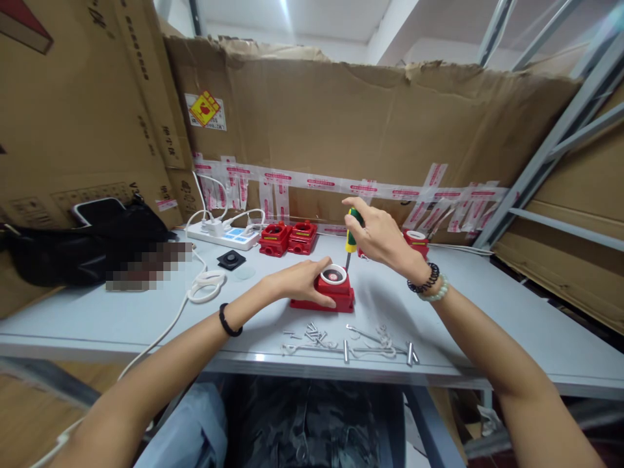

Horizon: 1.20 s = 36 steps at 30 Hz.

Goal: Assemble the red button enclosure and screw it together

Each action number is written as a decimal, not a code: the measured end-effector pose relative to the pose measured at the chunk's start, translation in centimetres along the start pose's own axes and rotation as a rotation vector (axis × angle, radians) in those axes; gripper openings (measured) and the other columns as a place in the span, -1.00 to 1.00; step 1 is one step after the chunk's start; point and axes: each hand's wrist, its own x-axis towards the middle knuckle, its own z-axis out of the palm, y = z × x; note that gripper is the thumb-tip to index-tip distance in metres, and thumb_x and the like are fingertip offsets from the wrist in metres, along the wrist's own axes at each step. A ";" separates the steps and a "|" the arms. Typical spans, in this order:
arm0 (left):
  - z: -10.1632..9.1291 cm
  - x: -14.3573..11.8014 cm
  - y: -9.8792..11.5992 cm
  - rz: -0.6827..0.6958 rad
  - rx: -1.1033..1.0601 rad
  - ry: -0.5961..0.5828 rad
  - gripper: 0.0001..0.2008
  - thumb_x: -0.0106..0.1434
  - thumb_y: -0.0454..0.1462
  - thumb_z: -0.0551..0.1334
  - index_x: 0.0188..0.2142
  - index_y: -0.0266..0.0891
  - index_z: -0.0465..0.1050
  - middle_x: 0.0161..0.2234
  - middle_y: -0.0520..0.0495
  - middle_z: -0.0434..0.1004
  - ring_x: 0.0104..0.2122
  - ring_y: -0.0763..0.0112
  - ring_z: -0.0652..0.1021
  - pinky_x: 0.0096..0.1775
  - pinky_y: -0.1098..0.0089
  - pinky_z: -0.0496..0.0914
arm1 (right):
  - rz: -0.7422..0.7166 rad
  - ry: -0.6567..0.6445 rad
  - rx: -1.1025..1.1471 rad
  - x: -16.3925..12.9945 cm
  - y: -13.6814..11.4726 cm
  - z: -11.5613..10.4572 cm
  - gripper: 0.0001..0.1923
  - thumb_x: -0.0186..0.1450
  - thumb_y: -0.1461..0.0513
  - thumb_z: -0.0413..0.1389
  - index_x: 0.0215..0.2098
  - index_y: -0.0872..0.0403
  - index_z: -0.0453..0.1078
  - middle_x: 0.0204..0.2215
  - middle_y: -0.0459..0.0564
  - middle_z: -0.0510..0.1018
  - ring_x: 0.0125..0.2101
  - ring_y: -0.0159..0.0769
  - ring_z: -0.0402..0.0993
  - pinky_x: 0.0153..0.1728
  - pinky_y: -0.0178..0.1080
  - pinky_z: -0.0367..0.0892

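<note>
A red box-shaped housing (345,301) with a white ring (333,274) round a dark round window lies on the table in front of me. My left hand (301,284) grips its left side, thumb along the front and fingers over the top. In my right hand (380,235) is an upright screwdriver (351,243) with a green and yellow handle. Its shaft points down at the housing's far right corner, where the tip is hidden. Nearer me lie several loose screws (314,335) and metal rods (346,351) with pale cords.
Behind stand two red housings (303,238) side by side, and another (416,242) partly behind my right hand. A black square part (231,260), a clear disc (243,273), a white power strip (229,235) and a coiled cable (207,286) lie left. Cardboard (312,117) walls the back.
</note>
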 end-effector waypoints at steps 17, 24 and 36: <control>0.0 0.0 -0.1 0.000 0.014 -0.002 -0.36 -0.06 0.17 0.27 -0.17 -0.17 0.15 -0.35 -0.05 0.44 -0.39 0.25 0.44 -0.41 0.41 0.19 | 0.036 0.041 0.019 -0.2 0.8 -0.5 -0.69 0.26 0.04 0.03 -0.20 0.06 0.42 -0.56 -0.09 0.47 -0.57 -0.35 0.32 -0.46 -0.30 0.13; -0.1 -0.1 0.1 0.006 0.016 -0.006 -0.39 -0.05 0.17 0.27 -0.19 -0.16 0.15 -0.40 -0.02 0.42 -0.43 0.28 0.43 -0.44 0.41 0.18 | -0.008 -0.031 0.105 -0.2 0.2 -0.5 -0.65 0.33 0.15 -0.10 -0.01 0.05 0.34 -0.42 -0.04 0.53 -0.46 -0.31 0.40 -0.40 -0.29 0.18; -0.1 0.0 0.0 0.001 0.020 -0.008 -0.38 -0.06 0.17 0.27 -0.19 -0.16 0.15 -0.41 -0.01 0.40 -0.44 0.28 0.42 -0.45 0.41 0.16 | -0.039 -0.091 0.238 -0.3 0.0 -0.6 -0.63 0.35 0.13 -0.12 0.03 0.05 0.32 -0.40 -0.06 0.56 -0.45 -0.33 0.42 -0.39 -0.31 0.20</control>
